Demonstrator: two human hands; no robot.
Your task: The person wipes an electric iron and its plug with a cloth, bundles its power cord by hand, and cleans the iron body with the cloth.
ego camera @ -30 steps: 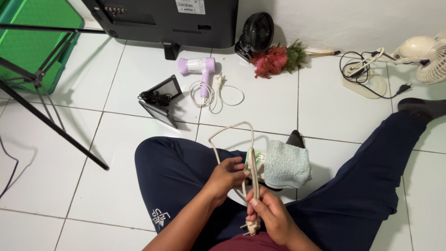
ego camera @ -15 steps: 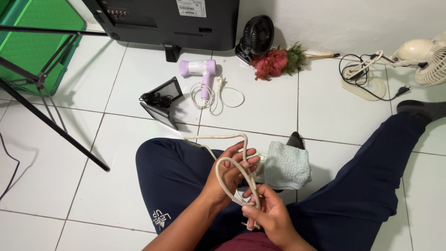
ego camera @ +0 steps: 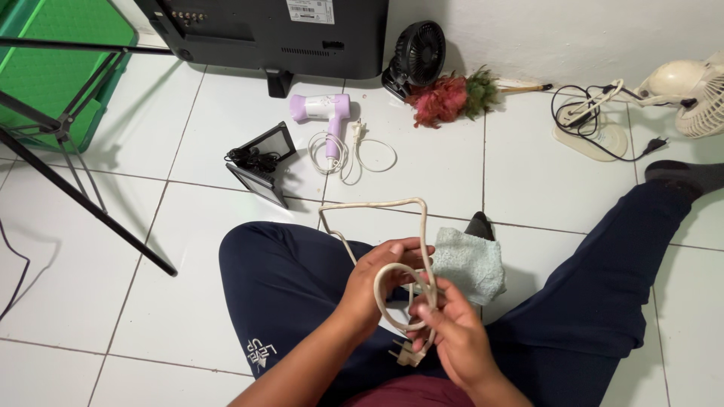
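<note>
Seated on the white tiled floor (ego camera: 113, 301) with a black flat-screen television (ego camera: 302, 34) against the wall ahead, we hold a cream-coloured rubber power cord (ego camera: 377, 205) over our lap. Its big loop rises away from us toward open floor; a smaller coil sits between both hands. Our left hand (ego camera: 377, 283) fingers curl around the coil; our right hand (ego camera: 456, 332) fingers pinch it lower down, nearer the dangling two-pin plug (ego camera: 405, 354). A pale blue towel (ego camera: 469, 264) lies just beside.
</note>
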